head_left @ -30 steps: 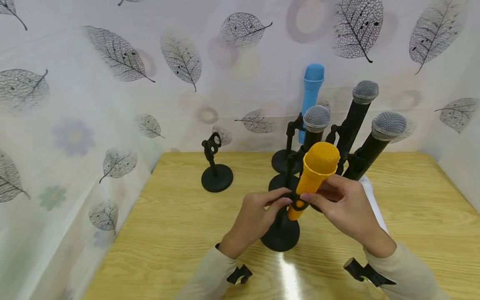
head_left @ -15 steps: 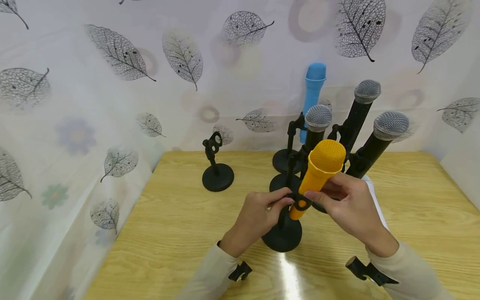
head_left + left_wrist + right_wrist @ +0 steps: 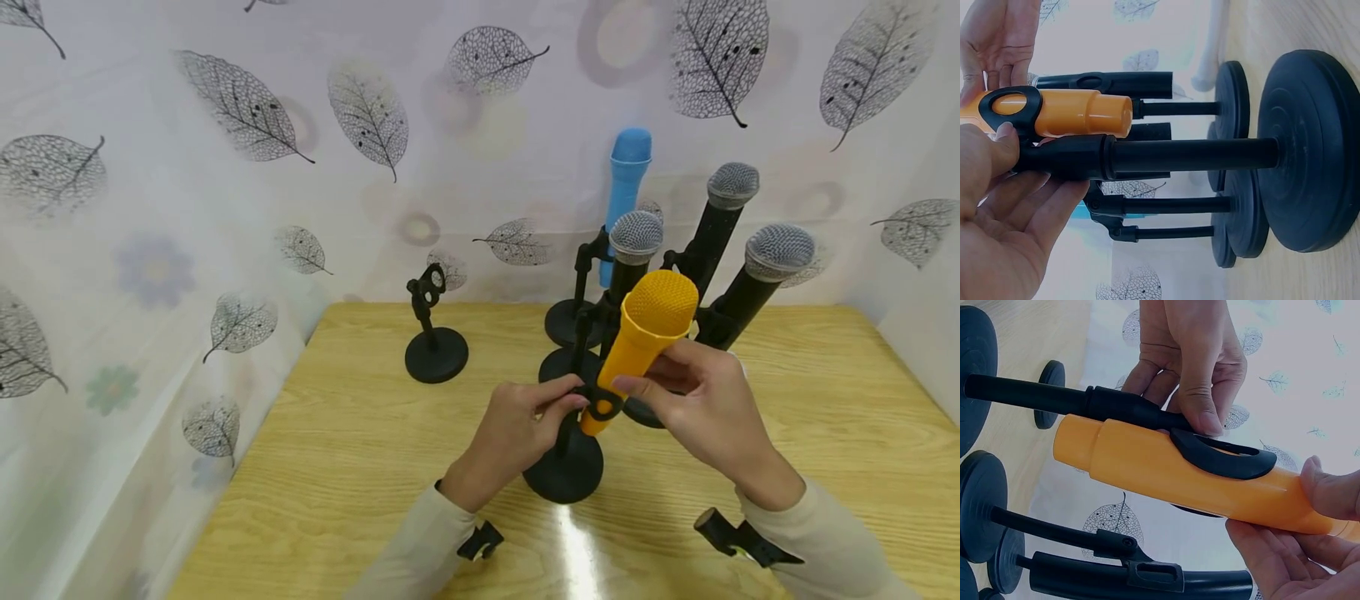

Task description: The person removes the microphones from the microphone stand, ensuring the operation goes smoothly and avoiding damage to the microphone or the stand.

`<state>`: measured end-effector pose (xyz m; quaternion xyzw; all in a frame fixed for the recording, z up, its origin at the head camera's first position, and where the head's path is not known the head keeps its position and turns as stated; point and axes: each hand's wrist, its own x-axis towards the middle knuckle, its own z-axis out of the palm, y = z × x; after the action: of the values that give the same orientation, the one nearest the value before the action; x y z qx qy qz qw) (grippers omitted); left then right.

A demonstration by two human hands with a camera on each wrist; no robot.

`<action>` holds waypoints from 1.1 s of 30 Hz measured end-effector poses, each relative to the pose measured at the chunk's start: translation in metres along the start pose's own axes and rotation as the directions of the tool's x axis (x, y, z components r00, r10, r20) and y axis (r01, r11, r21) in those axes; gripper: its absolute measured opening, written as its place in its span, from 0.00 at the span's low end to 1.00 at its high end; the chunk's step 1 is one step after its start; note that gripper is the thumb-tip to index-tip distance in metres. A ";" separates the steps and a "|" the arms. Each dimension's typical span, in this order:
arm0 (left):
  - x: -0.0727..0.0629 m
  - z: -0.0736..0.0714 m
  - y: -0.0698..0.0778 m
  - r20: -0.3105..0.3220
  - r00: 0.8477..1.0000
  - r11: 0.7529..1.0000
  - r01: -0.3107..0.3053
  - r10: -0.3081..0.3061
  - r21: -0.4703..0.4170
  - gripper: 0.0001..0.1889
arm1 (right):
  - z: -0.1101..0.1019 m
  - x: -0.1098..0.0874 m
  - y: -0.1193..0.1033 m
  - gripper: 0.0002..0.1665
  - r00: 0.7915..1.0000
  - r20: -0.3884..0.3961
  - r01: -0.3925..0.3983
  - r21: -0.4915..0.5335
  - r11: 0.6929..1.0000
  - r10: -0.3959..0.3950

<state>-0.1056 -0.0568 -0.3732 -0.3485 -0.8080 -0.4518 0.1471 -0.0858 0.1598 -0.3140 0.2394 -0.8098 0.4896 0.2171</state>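
Observation:
An orange microphone [image 3: 637, 342] tilts up and to the right, its lower body inside the clip [image 3: 1229, 459] of a black desk stand [image 3: 1197, 155]. My right hand [image 3: 712, 408] pinches the microphone's body below its mesh head, thumb on the near side. With thumb and fingers my left hand [image 3: 517, 433] grips the top of the stand, just beside the clip. The stand's round base [image 3: 564, 471] stands on the table. Beyond it, a black microphone with a silver head [image 3: 636, 237] sits in another stand.
A blue microphone [image 3: 626, 183] and two more black ones [image 3: 720, 217], [image 3: 757, 283] are clipped in stands at the back right. A stand without a microphone [image 3: 431, 333] is at the back left of the wooden table [image 3: 337, 467]. A leaf-patterned cloth [image 3: 225, 208] hangs behind.
The orange microphone has moved up and slightly right through the clip, together with my right hand. My left hand stays on the stand.

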 end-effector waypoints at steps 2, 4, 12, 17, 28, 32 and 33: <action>0.000 0.000 0.000 -0.001 1.000 1.000 -0.003 0.003 -0.003 0.09 | -0.001 0.001 -0.001 0.27 1.000 0.001 -0.002 -0.006 1.000 0.002; 0.000 0.000 0.000 -0.002 1.000 1.000 -0.004 0.004 -0.006 0.09 | -0.002 0.001 -0.002 0.27 1.000 0.001 -0.002 -0.012 1.000 0.002; 0.000 -0.001 0.000 -0.002 1.000 1.000 -0.002 0.002 -0.010 0.09 | -0.005 0.004 -0.004 0.28 1.000 -0.001 0.004 -0.003 1.000 -0.004; 0.000 -0.001 0.000 -0.006 1.000 1.000 -0.006 0.006 -0.004 0.09 | -0.008 0.006 -0.006 0.29 1.000 -0.007 0.007 -0.012 1.000 -0.007; 0.000 0.000 0.000 -0.001 1.000 1.000 -0.004 0.004 -0.012 0.09 | -0.013 0.010 -0.010 0.28 1.000 -0.022 -0.001 -0.022 1.000 0.000; 0.000 0.000 -0.001 -0.002 1.000 1.000 -0.008 0.008 -0.018 0.09 | -0.015 0.012 -0.010 0.27 0.999 -0.034 -0.005 -0.037 0.999 0.003; 0.000 0.000 -0.001 -0.002 1.000 1.000 -0.008 0.008 -0.020 0.09 | -0.016 0.012 -0.010 0.27 0.999 -0.036 -0.003 -0.040 0.999 0.002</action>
<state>-0.1062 -0.0572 -0.3739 -0.3527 -0.8017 -0.4597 0.1464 -0.0871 0.1680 -0.2929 0.2250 -0.8157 0.4778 0.2359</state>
